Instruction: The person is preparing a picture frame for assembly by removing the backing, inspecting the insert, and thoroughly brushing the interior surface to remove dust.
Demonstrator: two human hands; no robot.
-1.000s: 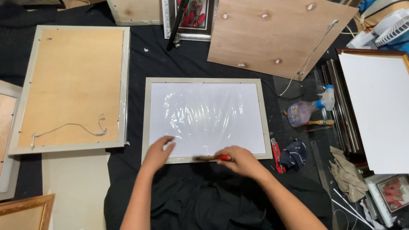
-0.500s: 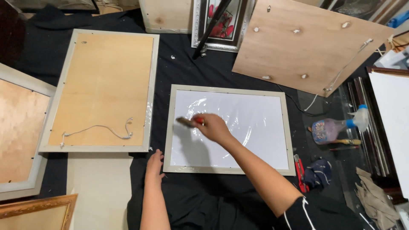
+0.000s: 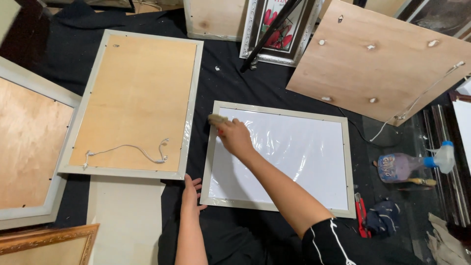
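Right hand, clamped on brush, now moved to frame top-left corner; left hand flat, empty, bracing lower edge

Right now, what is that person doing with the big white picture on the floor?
A person kneels over a white framed panel covered in clear plastic. Their right hand holds a small brush at its top left corner. Their left hand rests flat on the black cloth beside the frame. Other frames lie face down nearby.

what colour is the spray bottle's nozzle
The spray bottle's nozzle is white with a blue collar; the head view shows it.
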